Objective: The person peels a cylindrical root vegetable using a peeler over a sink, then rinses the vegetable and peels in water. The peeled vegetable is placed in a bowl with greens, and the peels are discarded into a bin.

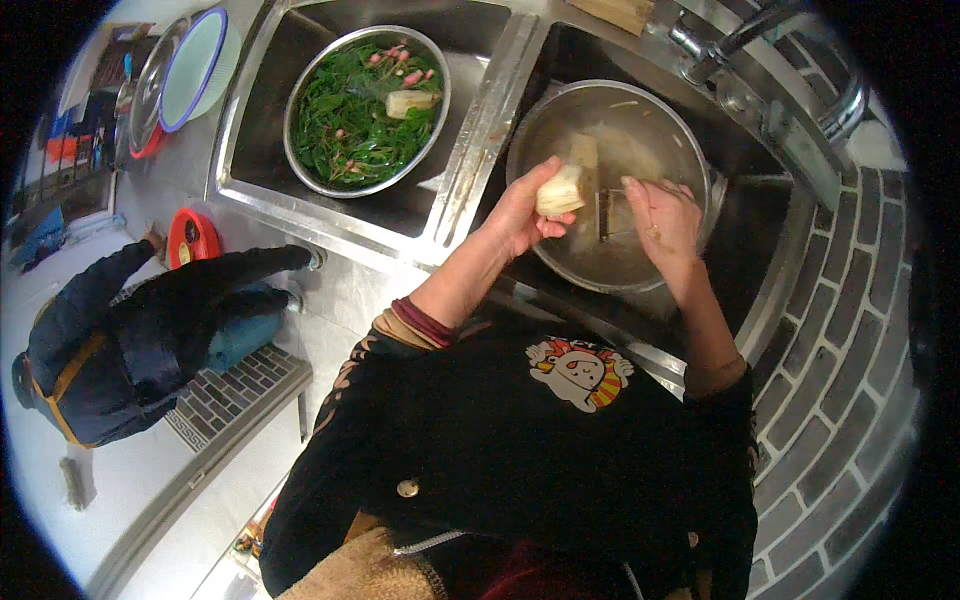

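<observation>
My left hand [526,206] grips a pale, peeled vegetable piece [561,191] above a large metal basin [537,124] of cloudy water in the right sink. Over the same basin my right hand [664,221] is curled, with its fingertips turned away; whether it holds anything cannot be told. A thin dark-edged object [602,216], perhaps a blade, shows between my hands. Another pale piece [584,152] lies in the water behind the left hand. In the left sink, a metal bowl [294,154] holds leafy greens [337,112], small pink radishes [413,78] and a pale cut piece [410,103] in water.
A metal divider [480,142] separates the sinks. The faucet [705,64] is at the upper right, beside a brick-patterned wall [832,360]. At left are a blue-rimmed colander [193,71], a red basin [174,238] and another person [127,352] in dark clothing, leaning at the counter.
</observation>
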`<state>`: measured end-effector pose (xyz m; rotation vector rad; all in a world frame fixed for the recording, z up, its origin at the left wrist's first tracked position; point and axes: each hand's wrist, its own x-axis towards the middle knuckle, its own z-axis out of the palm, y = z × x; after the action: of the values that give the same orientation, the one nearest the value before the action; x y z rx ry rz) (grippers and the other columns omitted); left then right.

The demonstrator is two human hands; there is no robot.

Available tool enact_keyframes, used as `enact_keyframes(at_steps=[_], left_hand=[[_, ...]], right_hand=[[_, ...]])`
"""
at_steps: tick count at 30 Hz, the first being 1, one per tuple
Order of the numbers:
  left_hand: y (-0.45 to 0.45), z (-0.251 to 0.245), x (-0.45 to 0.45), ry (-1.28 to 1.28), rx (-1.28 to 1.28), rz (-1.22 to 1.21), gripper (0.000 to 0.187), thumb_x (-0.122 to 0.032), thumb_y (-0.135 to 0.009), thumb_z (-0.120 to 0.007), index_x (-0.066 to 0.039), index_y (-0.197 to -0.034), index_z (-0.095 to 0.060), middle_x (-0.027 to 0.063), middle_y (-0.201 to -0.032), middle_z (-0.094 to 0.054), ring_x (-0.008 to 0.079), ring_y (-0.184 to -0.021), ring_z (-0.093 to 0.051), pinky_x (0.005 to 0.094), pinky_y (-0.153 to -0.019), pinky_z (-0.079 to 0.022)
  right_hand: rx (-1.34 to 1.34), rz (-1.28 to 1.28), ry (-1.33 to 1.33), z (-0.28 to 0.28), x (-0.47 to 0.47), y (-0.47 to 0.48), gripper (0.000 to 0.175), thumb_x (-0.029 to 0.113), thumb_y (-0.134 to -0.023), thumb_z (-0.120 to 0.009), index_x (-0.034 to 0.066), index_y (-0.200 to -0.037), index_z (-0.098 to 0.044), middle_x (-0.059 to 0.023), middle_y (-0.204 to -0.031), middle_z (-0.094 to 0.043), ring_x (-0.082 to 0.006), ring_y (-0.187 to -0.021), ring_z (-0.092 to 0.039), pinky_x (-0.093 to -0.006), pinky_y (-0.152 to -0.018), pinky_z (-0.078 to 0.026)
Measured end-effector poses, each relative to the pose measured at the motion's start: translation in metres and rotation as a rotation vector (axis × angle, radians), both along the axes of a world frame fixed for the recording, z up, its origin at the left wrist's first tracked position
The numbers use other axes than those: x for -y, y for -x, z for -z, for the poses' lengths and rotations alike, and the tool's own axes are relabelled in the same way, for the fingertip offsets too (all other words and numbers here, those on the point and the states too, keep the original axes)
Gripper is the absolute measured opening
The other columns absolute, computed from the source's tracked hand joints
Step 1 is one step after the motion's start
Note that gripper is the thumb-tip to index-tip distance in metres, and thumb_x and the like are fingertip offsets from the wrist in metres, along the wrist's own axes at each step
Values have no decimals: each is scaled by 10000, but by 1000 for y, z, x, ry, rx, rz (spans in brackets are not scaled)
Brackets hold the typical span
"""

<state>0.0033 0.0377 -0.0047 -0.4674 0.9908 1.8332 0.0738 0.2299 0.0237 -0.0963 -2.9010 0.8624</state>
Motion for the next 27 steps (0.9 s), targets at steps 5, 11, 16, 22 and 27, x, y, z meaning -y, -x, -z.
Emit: enact_keyframes(at_steps=[5, 11, 16, 22, 27], left_hand=[[-16, -3, -9, 43, -52, 3, 333, -413, -909, -467, -87, -914, -532, 54, -709, -554, 133, -447, -435, 233, -347, -268], [-5, 1, -4, 47, -96, 0, 340, -404, -908, -467, -77, -974, -529, 72, -703, -564, 141, -437, -445, 235, -334, -256], [-10, 1, -15, -27, -92, 115, 351, -403, -928, -417, -70, -923, -531, 63, -687, -548, 143, -447, -431, 257, -362, -257], [3, -2, -1, 7, -70, -19, 420, -473, -915, -463, -73, -1038, -507, 72, -822, -578, 149, -529, -507, 238, -387, -333], [-4, 12, -18, 36, -2, -17, 460, -487, -869, -563, -83, -1077, -487, 68, -908, -589, 169, -659, -602, 223, -416, -427]], right_hand=[[-10, -151, -125, 23, -9, 9, 412, 362, -939, -404, 86, -777, -664, -131, -729, -627, -324, -740, -595, -384, -733, -441], [247, 192, -114, 11, -41, 17, 388, 367, -919, -464, 90, -753, -679, -147, -713, -635, -352, -696, -605, -427, -687, -461], [-15, -140, -97, 30, -24, 14, 386, 409, -909, -474, 107, -817, -695, -169, -793, -643, -346, -718, -622, -435, -690, -473], [296, 226, -218, 46, -56, 12, 417, 436, -913, -444, 123, -814, -701, -143, -774, -658, -349, -747, -630, -449, -688, -481], [93, 51, -108, 33, -26, 6, 308, 332, -923, -465, 107, -853, -664, -106, -802, -657, -299, -765, -616, -436, -710, -447]])
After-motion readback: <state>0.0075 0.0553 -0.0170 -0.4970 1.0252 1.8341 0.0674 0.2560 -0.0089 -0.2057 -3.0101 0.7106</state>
